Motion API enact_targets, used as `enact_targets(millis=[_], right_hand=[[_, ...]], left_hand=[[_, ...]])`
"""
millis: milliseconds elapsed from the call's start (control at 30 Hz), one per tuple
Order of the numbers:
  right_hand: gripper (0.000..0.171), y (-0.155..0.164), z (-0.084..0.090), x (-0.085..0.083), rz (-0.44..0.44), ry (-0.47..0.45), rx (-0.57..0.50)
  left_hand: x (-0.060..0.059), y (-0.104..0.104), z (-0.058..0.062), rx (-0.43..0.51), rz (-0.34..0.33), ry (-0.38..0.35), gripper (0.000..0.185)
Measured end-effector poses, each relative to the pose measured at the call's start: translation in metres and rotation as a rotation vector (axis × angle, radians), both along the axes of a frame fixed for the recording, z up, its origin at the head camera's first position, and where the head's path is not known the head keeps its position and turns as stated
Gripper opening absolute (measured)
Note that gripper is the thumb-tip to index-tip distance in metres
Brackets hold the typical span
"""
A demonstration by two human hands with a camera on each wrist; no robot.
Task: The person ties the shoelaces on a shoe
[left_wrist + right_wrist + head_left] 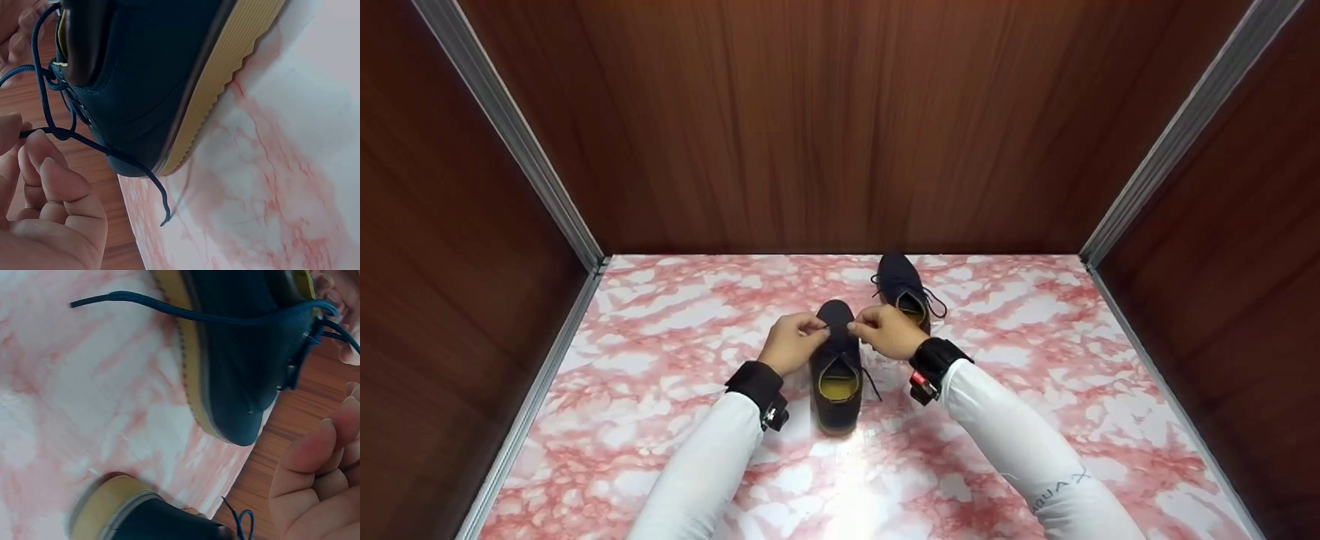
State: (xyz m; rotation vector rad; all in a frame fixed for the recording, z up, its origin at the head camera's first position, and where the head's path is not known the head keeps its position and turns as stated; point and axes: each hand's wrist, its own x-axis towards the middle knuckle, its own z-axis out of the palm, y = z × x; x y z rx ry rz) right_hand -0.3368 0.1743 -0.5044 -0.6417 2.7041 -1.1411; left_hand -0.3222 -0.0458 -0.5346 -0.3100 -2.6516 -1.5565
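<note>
now | left hand [791, 343] pinching lace [84, 143] | right hand [887, 331] pinching lace | both over near shoe [837, 390]

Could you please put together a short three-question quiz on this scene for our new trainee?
1. True or false: the near shoe lies on its side.
2. Which hand pinches the lace in the left wrist view? A) left hand B) right hand
3. Fill in: the far shoe stands close to the wooden back ____.

Key: 1. False, it stands upright on its sole. 2. A. 3. wall.
</note>
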Motion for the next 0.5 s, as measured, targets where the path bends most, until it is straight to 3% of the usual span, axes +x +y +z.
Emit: enact_targets(millis=[233,500], right_hand=[[0.019,0.003,-0.01,0.009,0.041,0.01,0.023],[0.023,-0.005,-0.018,0.017,0.08,0.065,0.07]], left_hand=[[0.0,-0.002,-0.001,0.025,0.026,-0.024,0.013],[0.0,-0.002,0.0,0.129,0.026,-0.1,0.007]])
